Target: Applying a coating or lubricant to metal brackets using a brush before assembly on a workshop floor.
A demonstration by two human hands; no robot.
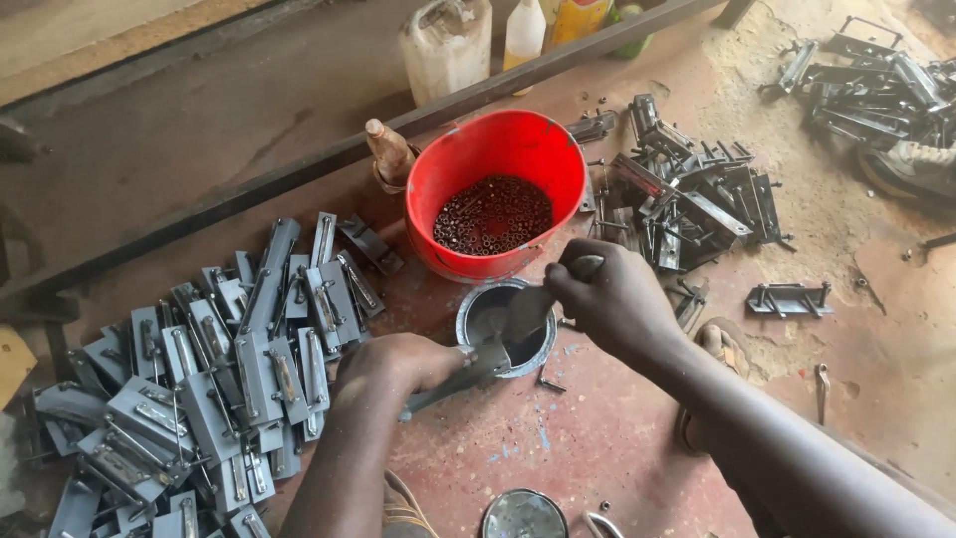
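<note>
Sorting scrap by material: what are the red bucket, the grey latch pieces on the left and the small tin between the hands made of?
Red bucket: likely plastic, glossy uniform red. Grey latch pieces: seemingly steel, flat plates with a dull grey coat. Small tin: probably metal, thin shiny rim, dark inside.

Left hand (398, 364): its palm and fingertips are hidden; only the knuckles show around a grey metal piece (458, 377).
Brush (533, 304): the right hand (612, 299) covers most of its handle.
Small tin (503, 324): its contents are too dark to tell.
Round lid (523, 516): cut off by the bottom edge.
Plastic bottles (523, 30): their tops are cut off by the top edge.
Pile of grey metal plates (189, 389): runs off the left and bottom edges.
Red bucket (498, 164): the small dark pieces inside are too small to tell apart.
</note>
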